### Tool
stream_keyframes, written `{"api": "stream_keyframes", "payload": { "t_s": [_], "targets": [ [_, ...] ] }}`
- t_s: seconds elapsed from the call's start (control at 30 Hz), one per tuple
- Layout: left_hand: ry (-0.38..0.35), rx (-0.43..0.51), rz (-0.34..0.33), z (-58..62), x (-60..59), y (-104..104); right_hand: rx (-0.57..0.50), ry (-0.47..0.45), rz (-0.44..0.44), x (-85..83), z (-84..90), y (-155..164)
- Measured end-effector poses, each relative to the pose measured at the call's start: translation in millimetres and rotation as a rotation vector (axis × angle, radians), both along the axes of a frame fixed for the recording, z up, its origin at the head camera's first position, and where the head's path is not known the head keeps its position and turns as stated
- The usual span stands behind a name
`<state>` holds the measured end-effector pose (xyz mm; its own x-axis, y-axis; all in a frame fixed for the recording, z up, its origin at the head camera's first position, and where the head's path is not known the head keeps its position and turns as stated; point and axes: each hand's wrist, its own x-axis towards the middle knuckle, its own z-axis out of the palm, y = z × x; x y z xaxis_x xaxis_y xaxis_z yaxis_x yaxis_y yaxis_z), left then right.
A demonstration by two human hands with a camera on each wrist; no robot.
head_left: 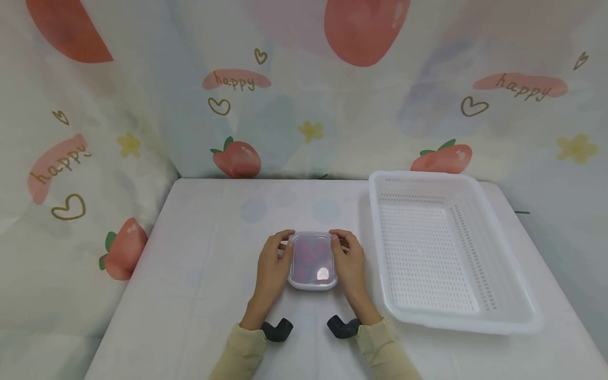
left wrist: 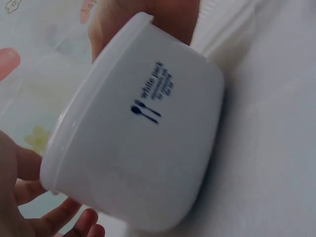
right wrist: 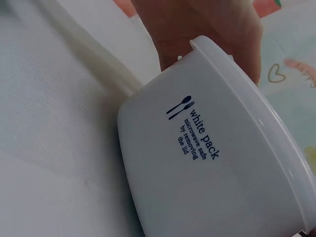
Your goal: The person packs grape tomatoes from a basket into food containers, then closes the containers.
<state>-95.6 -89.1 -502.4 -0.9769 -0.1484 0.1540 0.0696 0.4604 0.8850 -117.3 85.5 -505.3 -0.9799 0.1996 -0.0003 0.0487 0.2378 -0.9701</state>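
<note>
White table [head_left: 199, 295] under everything. Perforated white basket [head_left: 427, 248] at 3 o'clock of the hands, near but apart. Lidded white food container [head_left: 312, 259] (reddish contents thru clear lid, "white pack" printed on side) sits table-center. Left hand [head_left: 272, 264] at its 9 o'clock, right hand [head_left: 350, 263] at 3, both w/ fingers curled round it, clamping its sides.

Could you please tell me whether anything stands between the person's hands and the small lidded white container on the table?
Nothing visible does. The left hand and the right hand already rest against opposite sides of the small white plastic container with the translucent lid. The large white perforated plastic basket stands apart, to the right.
</note>
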Motion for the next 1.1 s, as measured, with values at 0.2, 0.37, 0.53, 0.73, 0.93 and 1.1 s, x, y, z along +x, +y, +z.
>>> {"api": "stream_keyframes", "payload": {
  "t_s": [0.2, 0.37, 0.53, 0.73, 0.93, 1.1],
  "targets": [
    [-0.073, 0.14, 0.047, -2.0, -13.2, 6, -0.003, -0.021, -0.018, -1.0, 0.3, -1],
    [-0.098, 0.171, 0.074, -4.6, -22.5, 10, -0.004, -0.034, -0.034, -3.2, 2.0, -2],
    [-0.132, 0.183, 0.098, -6.3, -30.2, 12, -0.001, -0.049, -0.042, -5.7, 2.3, -4],
    [-0.124, 0.18, 0.091, -9.2, -31.4, 11, -0.004, -0.028, -0.035, -6.1, 0.0, -7],
    [-0.119, 0.198, 0.088, -9.5, -29.8, 9, 0.02, -0.006, -0.018, -7.7, -2.9, -6],
    [-0.128, 0.23, 0.069, -12.8, -29.8, 9, 0.042, -0.046, -0.037, -9.5, -1.3, -2]
  ]
}}
